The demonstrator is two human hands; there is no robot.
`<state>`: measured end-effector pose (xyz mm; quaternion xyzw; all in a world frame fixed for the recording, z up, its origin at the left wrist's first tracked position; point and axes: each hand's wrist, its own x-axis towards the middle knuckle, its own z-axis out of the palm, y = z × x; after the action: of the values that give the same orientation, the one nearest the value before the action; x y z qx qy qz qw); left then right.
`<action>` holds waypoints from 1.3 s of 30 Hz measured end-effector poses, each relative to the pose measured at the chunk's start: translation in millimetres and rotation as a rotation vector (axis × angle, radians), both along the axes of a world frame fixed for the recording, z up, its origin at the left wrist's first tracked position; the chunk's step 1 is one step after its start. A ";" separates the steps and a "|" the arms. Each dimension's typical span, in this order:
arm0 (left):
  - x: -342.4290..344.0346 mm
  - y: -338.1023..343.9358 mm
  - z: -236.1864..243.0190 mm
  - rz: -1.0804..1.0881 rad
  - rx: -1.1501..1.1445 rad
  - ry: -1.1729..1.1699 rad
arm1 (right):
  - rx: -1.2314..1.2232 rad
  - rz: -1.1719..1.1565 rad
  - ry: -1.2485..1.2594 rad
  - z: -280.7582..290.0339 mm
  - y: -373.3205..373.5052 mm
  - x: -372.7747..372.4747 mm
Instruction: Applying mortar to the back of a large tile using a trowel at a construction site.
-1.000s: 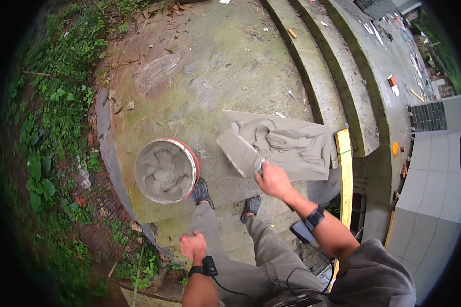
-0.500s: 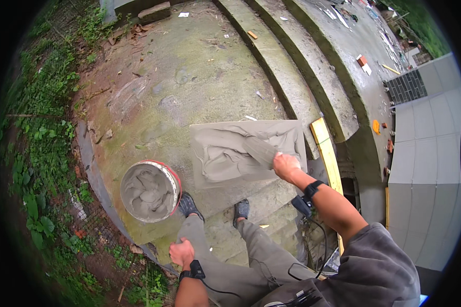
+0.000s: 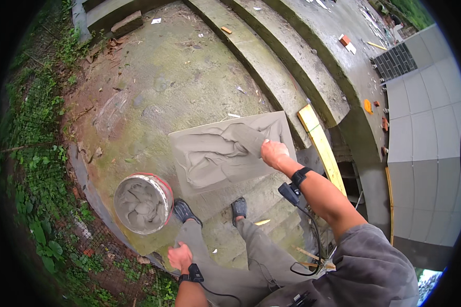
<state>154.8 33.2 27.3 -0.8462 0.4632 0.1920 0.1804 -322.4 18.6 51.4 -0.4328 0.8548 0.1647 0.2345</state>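
My right hand [image 3: 274, 154] is closed round a trowel whose flat blade [image 3: 247, 139] is coated in grey mortar. The blade lies against the wet mortar [image 3: 210, 159], which is spread in ridges and swirls over a pale rectangular tile [image 3: 178, 165]. My left hand [image 3: 180, 257] makes a fist beside my left leg, with nothing showing in it. Left of my feet stands a round bucket [image 3: 165, 190] with a whitish rim and reddish outer side, partly filled with grey mortar [image 3: 140, 204].
Curved concrete steps [image 3: 261, 56] rise at the back right. A yellow wooden board [image 3: 321, 148] lies right of the tile. Pale panels [image 3: 420, 123] stand at far right, and green plants [image 3: 38, 204] border the left. Cables run from both wrist devices.
My right hand and the trowel have shifted slightly over the mortar, and the ridges under the blade look different. The whole view has turned and shifted a little. My left fist stays by the leg.
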 end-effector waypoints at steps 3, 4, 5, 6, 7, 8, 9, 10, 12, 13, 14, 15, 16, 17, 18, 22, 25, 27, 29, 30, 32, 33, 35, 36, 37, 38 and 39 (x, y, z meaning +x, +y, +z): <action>-4.4 -1.7 4.1 0.006 0.008 0.001 | -0.025 -0.039 0.068 -0.6 27.5 -14.7; -2.6 -2.2 2.4 0.001 0.008 0.004 | 0.007 -0.143 -0.068 -2.5 33.7 -11.3; 2.2 -1.3 0.3 0.009 0.010 -0.001 | 0.037 -0.243 -0.204 -3.1 40.2 -5.8; 0.9 -2.3 -1.1 0.018 0.010 -0.006 | -0.021 -0.452 -0.374 -4.3 41.8 8.2; -1.6 -2.6 -1.0 0.017 0.009 -0.003 | -0.081 -0.660 -0.544 -6.0 44.1 26.3; -10.5 -4.3 1.8 0.006 0.005 0.013 | -0.140 -0.461 -0.402 -16.9 57.9 35.0; -10.1 -3.2 5.1 -0.002 0.005 0.013 | -0.188 -0.262 -0.273 -22.8 68.3 49.0; -7.3 -1.1 1.8 -0.009 0.008 0.010 | -0.114 -0.090 -0.192 -25.2 81.3 52.2; 1.4 -1.3 -5.3 -0.022 0.008 -0.004 | -0.047 -0.063 -0.102 -20.3 91.4 33.0; 1.9 -1.9 -5.7 -0.029 0.008 -0.006 | 0.019 -0.032 -0.009 -17.2 96.6 16.8; -3.5 -1.9 -2.7 -0.018 0.007 -0.002 | 0.035 -0.049 0.061 -9.5 102.2 -2.7; -6.4 -0.8 -0.4 -0.005 0.005 -0.001 | 0.052 -0.063 0.127 1.1 105.7 -19.9; -4.8 0.8 -0.3 -0.008 0.006 -0.008 | 0.055 -0.114 0.111 11.4 102.9 -32.0; -4.7 0.6 -2.1 -0.007 -0.006 -0.012 | 0.055 -0.165 0.097 16.6 100.6 -43.5; -4.2 0.4 -3.3 -0.006 -0.018 -0.018 | 0.035 -0.123 0.065 15.7 102.6 -49.6; 3.4 5.5 -5.6 -0.014 -0.016 -0.023 | 0.021 0.081 0.076 14.3 100.5 -60.9; -4.2 0.6 -13.4 -0.047 -0.032 -0.008 | 0.036 -0.003 0.178 6.5 99.5 -105.9; -10.0 2.9 -7.2 -0.068 -0.010 -0.024 | -0.028 -0.146 0.041 6.5 109.6 -117.9; -10.7 1.5 -2.9 -0.059 -0.003 -0.035 | 0.130 -0.285 -0.372 11.5 118.6 -118.9; -11.6 -0.1 -2.1 -0.047 -0.004 -0.035 | 0.107 -0.177 -0.315 9.3 133.3 -113.4; -5.2 -0.3 -1.3 -0.026 0.001 -0.056 | 0.116 -0.104 -0.157 22.1 150.7 -84.5; -4.8 -1.0 -2.1 -0.013 0.002 -0.063 | 0.118 -0.097 -0.156 24.2 157.1 -80.8; -6.2 -2.3 -3.5 -0.010 0.010 -0.037 | 0.133 -0.188 -0.064 26.6 174.8 -80.3; -9.6 -1.7 -5.0 -0.012 0.017 -0.010 | 0.037 -0.240 -0.059 16.3 193.5 -74.4; -5.1 0.0 -2.3 0.026 0.005 -0.037 | -0.068 -0.272 -0.084 -0.9 200.1 -57.5; -0.8 1.7 -6.4 0.007 0.006 -0.067 | -0.092 -0.610 -0.351 -2.0 189.7 -32.1; -3.9 0.4 -8.9 -0.019 0.011 -0.084 | -0.099 -0.955 -0.605 1.4 175.4 -6.2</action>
<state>150.9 33.6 18.4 -0.8479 0.4625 0.1572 0.2060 -328.5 194.0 52.9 -0.0364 0.8571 -0.1315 0.4968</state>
